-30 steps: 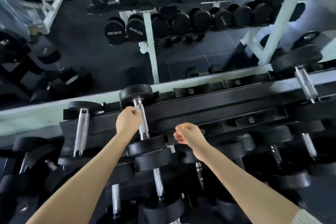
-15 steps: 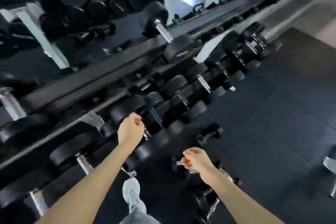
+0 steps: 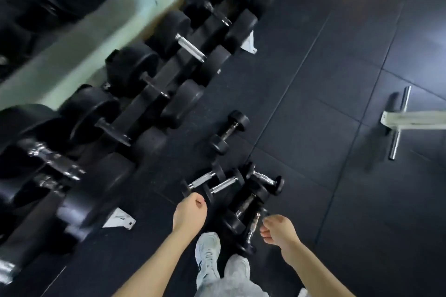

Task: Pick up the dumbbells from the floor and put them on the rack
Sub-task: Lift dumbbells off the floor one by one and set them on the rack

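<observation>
The left hand (image 3: 190, 214) hung with its fingers loosely curled round nothing, just above the near end of a chrome-handled dumbbell (image 3: 201, 179). The right hand (image 3: 280, 229) was likewise loosely curled and empty, just beside the handle of the nearest dumbbell (image 3: 253, 224). Blur softened both, so whether any fingertip touched metal could not be told.

Around them the small dumbbells (image 3: 223, 185) lay in a tight cluster on the floor (image 3: 337, 176), several touching or lying across one another. A lone dumbbell (image 3: 228, 130) sat apart, further along the foot of the rack (image 3: 135, 113). The person's shoe (image 3: 208, 252) stood right beside the cluster.

The main risk lay in that crowding. Lifting one piece out of the pile would probably set its neighbours rolling, and the shoe was the first thing in their path. A grip taken off the middle of a handle would let the weight tip and slide through the fingers, again over the foot.

At the rack, the tier in view was packed with heavy dumbbells (image 3: 132, 67), head against head. Lowering a small one into a narrow gap there could pinch fingers between the rubber ends, or leave it perched on a rail, ready to drop back down
</observation>
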Demonstrator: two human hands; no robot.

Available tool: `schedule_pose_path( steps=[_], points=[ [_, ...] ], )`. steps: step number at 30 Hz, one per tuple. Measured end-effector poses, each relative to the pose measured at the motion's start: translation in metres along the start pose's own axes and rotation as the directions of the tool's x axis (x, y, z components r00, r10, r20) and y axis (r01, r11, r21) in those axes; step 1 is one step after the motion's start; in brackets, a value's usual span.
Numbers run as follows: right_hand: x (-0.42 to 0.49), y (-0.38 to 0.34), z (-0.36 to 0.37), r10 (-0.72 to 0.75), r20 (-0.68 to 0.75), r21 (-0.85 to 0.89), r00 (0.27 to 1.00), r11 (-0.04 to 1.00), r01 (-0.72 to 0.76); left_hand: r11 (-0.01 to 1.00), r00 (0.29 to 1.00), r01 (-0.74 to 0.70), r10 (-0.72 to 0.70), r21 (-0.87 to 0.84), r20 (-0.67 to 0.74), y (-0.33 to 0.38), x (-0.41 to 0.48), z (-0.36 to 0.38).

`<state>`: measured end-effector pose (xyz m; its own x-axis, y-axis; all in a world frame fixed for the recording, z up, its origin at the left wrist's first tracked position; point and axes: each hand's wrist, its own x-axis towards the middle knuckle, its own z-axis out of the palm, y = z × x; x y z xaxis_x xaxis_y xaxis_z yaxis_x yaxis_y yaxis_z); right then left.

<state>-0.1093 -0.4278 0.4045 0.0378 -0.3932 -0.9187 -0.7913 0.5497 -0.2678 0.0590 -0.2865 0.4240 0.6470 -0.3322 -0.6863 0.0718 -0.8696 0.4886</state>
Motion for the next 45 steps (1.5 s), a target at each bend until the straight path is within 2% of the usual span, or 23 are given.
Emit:
schedule_pose_path(
  steps=[7, 12, 18, 21, 23, 27, 31, 36, 45],
  points=[
    [0.129, 0.08, -0.003, 0.079, -0.068, 0.144, 0.995, 0.987, -0.068, 0.995, 0.977, -0.016, -0.006, 0.102, 0.212, -0.026, 0.067, 0.13],
    [0.216, 0.144, 0.009, 0.153, -0.09, 0.19, 0.984, 0.973, -0.134, 0.993, 0.922, 0.011, -0.055, 0.116, 0.383, -0.05, 0.097, 0.239],
    [0.351, 0.2, 0.034, 0.077, -0.016, 0.022, 0.997, 0.997, -0.076, 0.993, 0.902, 0.085, -0.111, 0.082, 0.418, -0.081, 0.17, 0.364],
    [0.402, 0.213, 0.044, 0.06, 0.055, 0.046, 0.997, 0.997, -0.063, 0.977, 0.896, 0.208, -0.211, 0.049, 0.391, -0.103, 0.213, 0.409],
    [0.44, 0.233, 0.055, 0.078, 0.102, 0.129, 0.992, 0.987, -0.091, 0.948, 0.871, 0.313, -0.311, 0.056, 0.38, -0.129, 0.238, 0.448],
    [0.443, 0.236, 0.067, 0.125, 0.306, 0.419, 0.944, 0.873, -0.251, 0.924, 0.836, 0.38, -0.321, -0.048, 0.445, -0.138, 0.241, 0.456],
    [0.447, 0.242, 0.069, 0.135, 0.407, 0.509, 0.903, 0.787, -0.347, 0.896, 0.837, 0.424, -0.329, -0.137, 0.438, -0.143, 0.25, 0.467],
    [0.428, 0.234, 0.058, 0.06, 0.337, 0.516, 0.94, 0.823, -0.238, 0.913, 0.868, 0.359, -0.251, -0.192, 0.429, -0.126, 0.234, 0.457],
    [0.304, 0.179, -0.004, -0.026, 0.253, 0.338, 0.967, 0.939, -0.064, 0.877, 0.905, 0.348, -0.223, -0.331, 0.363, -0.043, 0.146, 0.385]
  ],
)
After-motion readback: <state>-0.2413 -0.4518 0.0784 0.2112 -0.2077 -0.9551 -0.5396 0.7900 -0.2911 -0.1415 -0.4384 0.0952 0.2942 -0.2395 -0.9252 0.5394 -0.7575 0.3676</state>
